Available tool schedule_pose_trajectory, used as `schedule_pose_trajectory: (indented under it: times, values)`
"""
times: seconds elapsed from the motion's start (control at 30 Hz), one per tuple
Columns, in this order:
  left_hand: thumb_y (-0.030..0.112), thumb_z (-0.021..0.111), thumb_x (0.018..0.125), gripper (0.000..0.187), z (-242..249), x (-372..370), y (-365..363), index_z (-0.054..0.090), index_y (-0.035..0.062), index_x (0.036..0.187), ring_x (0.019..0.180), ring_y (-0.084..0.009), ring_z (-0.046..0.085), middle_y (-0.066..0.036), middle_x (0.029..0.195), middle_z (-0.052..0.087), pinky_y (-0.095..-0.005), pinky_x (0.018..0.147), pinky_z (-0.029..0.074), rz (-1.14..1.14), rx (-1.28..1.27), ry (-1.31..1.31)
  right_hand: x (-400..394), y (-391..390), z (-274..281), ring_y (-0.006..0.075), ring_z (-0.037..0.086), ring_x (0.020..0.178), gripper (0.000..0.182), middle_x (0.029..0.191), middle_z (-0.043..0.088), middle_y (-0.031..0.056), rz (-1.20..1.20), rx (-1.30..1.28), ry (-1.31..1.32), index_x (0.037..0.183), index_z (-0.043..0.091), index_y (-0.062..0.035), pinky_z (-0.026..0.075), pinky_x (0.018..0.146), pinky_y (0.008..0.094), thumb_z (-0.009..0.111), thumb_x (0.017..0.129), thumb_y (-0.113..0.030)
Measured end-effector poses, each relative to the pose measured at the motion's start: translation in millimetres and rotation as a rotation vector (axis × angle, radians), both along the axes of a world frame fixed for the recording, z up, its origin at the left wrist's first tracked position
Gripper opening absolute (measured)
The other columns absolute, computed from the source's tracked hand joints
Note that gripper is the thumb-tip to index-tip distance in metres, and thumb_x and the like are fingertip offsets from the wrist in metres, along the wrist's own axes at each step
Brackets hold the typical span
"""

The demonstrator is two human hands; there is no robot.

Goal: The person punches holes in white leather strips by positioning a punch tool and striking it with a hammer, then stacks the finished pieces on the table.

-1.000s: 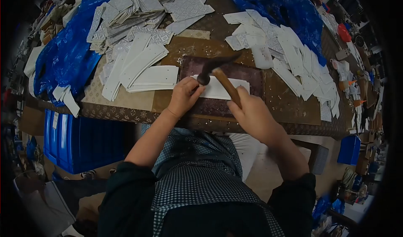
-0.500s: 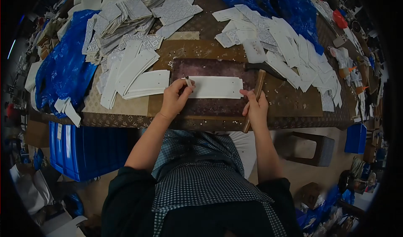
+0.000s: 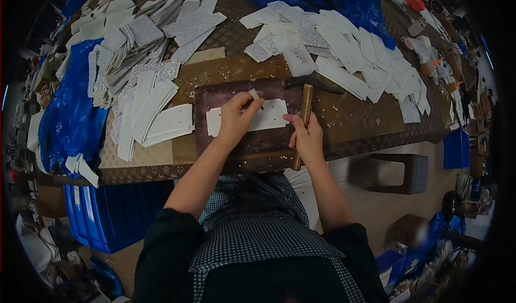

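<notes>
White rectangular pieces (image 3: 271, 114) with small dark holes lie on a dark reddish board (image 3: 207, 100) in front of me. Over them my left hand (image 3: 240, 115) pinches a short pen-like tool (image 3: 255, 94), its tip just above the white surface. My right hand (image 3: 306, 136) is wrapped round the wooden handle (image 3: 307, 101) of a hammer, whose dark curved head (image 3: 317, 83) lies past the board's upper right corner. One right fingertip is at the right end of the white pieces.
White strips (image 3: 172, 123) are stacked left of the board. Patterned pieces (image 3: 141, 31) pile up at the back left, more white pieces (image 3: 344, 45) at the back right. Blue plastic (image 3: 70, 115) covers the table's left side. A blue crate (image 3: 107, 217) stands below; a stool (image 3: 414, 174) is at the right.
The view has shifted and tilted. My left hand has moved along the white pieces toward my right hand, and the tool now points down at them. The hammer stays in my right hand.
</notes>
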State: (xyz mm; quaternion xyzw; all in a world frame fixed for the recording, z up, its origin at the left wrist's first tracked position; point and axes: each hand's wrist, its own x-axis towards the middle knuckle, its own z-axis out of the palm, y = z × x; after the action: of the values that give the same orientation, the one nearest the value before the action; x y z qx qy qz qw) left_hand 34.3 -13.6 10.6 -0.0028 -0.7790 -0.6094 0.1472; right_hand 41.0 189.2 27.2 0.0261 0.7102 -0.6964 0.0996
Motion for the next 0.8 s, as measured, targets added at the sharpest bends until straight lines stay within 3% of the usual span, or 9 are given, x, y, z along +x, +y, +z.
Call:
schedule_pose_trajectory:
  times: [0.47,0.63,0.7,0.8]
  values:
    - [0.011,0.070,0.088,0.016,-9.6,-21.3,20.2,0.071,0.0004,0.100,0.077,-0.0098,0.063,-0.005,0.088,0.068,-0.0249,0.070,0.050,-0.049,-0.156,0.069,0.8,-0.6,1.4,0.0088,0.051,0.043,0.020,0.102,0.071,0.0101,-0.015,-0.041,-0.010,0.100,0.053,-0.0009,0.043,0.041,0.0239,0.054,0.099,-0.021]
    - [0.010,0.072,0.084,0.012,-2.9,-20.6,20.5,0.071,0.0028,0.094,0.074,-0.0184,0.064,-0.008,0.083,0.066,-0.0293,0.068,0.051,-0.067,-0.279,0.147,-0.6,3.1,1.8,0.0096,0.052,0.045,0.019,0.090,0.070,0.0074,0.030,0.007,-0.025,0.100,0.053,-0.0011,0.043,0.042,0.0245,0.055,0.098,-0.020]
    - [0.010,0.072,0.083,0.012,-2.3,-25.9,20.5,0.070,0.0034,0.093,0.071,-0.0225,0.063,-0.010,0.081,0.064,-0.0318,0.065,0.050,-0.060,-0.341,0.223,-6.4,13.6,15.9,0.0097,0.053,0.047,0.019,0.082,0.068,0.0057,0.122,0.105,-0.059,0.101,0.053,-0.0013,0.044,0.043,0.0243,0.056,0.098,-0.019]
    - [0.011,0.072,0.082,0.012,-10.3,-27.3,23.1,0.069,0.0037,0.091,0.067,-0.0267,0.060,-0.010,0.078,0.062,-0.0348,0.060,0.049,-0.039,-0.346,0.304,-13.3,25.6,90.8,0.0077,0.052,0.051,0.017,0.073,0.062,0.0038,0.192,0.232,0.214,0.102,0.054,-0.0021,0.042,0.045,0.0229,0.057,0.097,-0.018]
